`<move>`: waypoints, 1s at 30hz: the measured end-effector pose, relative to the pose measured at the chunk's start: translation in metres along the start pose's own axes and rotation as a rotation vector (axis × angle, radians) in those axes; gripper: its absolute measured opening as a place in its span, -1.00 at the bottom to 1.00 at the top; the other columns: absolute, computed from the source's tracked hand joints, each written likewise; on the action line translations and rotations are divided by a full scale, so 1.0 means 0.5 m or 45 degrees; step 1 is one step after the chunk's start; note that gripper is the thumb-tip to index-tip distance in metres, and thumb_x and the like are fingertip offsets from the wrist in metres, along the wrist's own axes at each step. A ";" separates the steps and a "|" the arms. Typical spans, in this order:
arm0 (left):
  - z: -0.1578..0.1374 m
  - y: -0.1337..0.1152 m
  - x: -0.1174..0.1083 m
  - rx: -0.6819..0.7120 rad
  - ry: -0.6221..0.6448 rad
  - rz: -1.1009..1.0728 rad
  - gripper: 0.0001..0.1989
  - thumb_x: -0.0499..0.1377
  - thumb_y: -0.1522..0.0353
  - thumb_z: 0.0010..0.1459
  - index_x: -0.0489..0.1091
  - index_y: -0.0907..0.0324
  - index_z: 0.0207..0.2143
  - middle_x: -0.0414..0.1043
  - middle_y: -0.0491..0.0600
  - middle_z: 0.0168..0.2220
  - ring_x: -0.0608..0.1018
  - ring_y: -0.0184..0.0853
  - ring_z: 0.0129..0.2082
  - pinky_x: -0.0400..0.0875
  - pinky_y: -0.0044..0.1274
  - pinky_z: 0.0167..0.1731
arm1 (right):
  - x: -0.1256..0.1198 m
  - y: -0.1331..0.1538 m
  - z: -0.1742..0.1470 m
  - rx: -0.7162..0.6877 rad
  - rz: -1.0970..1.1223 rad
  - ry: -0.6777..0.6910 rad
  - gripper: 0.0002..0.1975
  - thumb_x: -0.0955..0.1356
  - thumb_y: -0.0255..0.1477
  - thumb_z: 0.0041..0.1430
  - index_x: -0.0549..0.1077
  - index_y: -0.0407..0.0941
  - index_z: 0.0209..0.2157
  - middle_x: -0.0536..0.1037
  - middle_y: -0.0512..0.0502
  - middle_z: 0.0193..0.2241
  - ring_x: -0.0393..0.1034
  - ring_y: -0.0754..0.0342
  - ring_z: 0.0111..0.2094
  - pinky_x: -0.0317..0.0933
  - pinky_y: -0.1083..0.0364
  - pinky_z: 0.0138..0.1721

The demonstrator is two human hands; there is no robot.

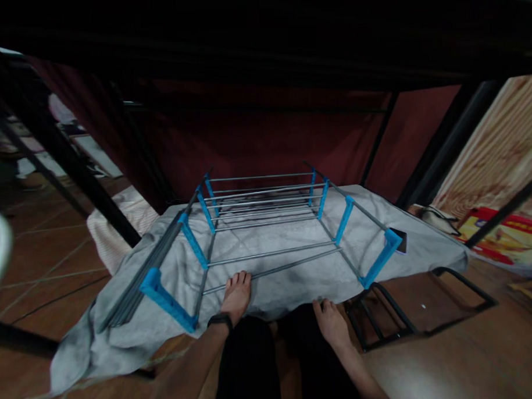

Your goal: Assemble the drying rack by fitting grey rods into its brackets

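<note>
A rack frame [271, 254] of grey metal rods and blue plastic brackets lies on a grey cloth-covered bed. My left hand [238, 292] is at the near side, its fingers closed over the left part of a loose-looking grey rod [294, 263]. That rod slants away toward the right side of the frame. A blue bracket [169, 302] stands left of this hand. My right hand [330, 320] rests by the cloth's front edge beside my right knee, fingers bent a little and apart, with no object visible in it. A blue bracket [381, 258] rises to its right.
Several spare grey rods [142, 276] lie bundled on the left of the grey cloth [269, 292]. A dark phone-like object [400, 241] sits at the right. A black metal frame [410, 328] stands on the floor at right. Dark bunk posts and an overhead beam surround the bed.
</note>
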State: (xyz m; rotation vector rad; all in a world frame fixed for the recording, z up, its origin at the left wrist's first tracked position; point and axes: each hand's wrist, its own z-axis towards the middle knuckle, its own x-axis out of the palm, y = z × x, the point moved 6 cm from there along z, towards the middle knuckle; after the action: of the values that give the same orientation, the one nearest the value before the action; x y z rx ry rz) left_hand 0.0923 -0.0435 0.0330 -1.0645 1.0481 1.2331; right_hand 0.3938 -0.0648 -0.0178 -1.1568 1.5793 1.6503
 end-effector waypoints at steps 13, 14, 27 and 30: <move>-0.035 0.013 -0.029 -0.125 -0.084 -0.181 -0.61 -0.11 0.54 0.23 0.38 0.12 -0.03 0.45 0.05 -0.06 0.43 -0.24 -0.03 0.22 -0.33 0.06 | -0.055 -0.029 0.167 0.374 1.213 -0.113 -0.69 0.35 -0.09 -0.16 0.33 0.00 -0.44 0.45 -0.02 -0.57 0.42 -0.05 -0.45 0.37 -0.04 -0.33; -0.035 0.014 -0.034 -0.145 -0.093 -0.185 -0.60 -0.11 0.54 0.22 0.38 0.12 -0.03 0.45 0.03 -0.08 0.44 -0.24 -0.05 0.23 -0.34 0.04 | -0.040 -0.040 0.175 0.418 1.243 -0.025 -0.68 0.37 -0.08 -0.17 0.34 -0.01 -0.44 0.47 -0.03 -0.57 0.42 -0.05 -0.47 0.37 -0.05 -0.33; 0.104 0.034 -0.143 -0.175 -0.217 -0.118 -0.58 -0.08 0.63 0.06 0.39 0.11 -0.15 0.45 0.00 -0.21 0.42 -0.21 -0.11 0.17 -0.33 0.03 | -0.068 0.006 0.340 0.483 2.125 0.005 -0.92 0.36 -0.35 -0.06 0.34 0.04 -0.48 0.58 -0.06 -0.40 0.52 -0.06 -0.17 0.31 -0.18 0.11; 0.139 0.043 -0.143 -0.153 -0.191 -0.109 -0.58 -0.07 0.63 0.05 0.41 0.10 -0.18 0.46 -0.01 -0.20 0.42 -0.23 -0.10 0.15 -0.34 0.05 | -0.071 0.017 0.374 0.473 2.210 -0.037 -0.92 0.35 -0.42 -0.04 0.34 0.02 -0.52 0.59 -0.06 -0.37 0.52 -0.04 -0.19 0.35 -0.16 0.08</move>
State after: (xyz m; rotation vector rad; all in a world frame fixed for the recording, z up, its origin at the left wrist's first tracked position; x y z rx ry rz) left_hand 0.0691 0.0120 0.1157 -1.0795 0.8143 1.2986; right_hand 0.3660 0.1226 0.0040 0.8355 2.9082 1.8828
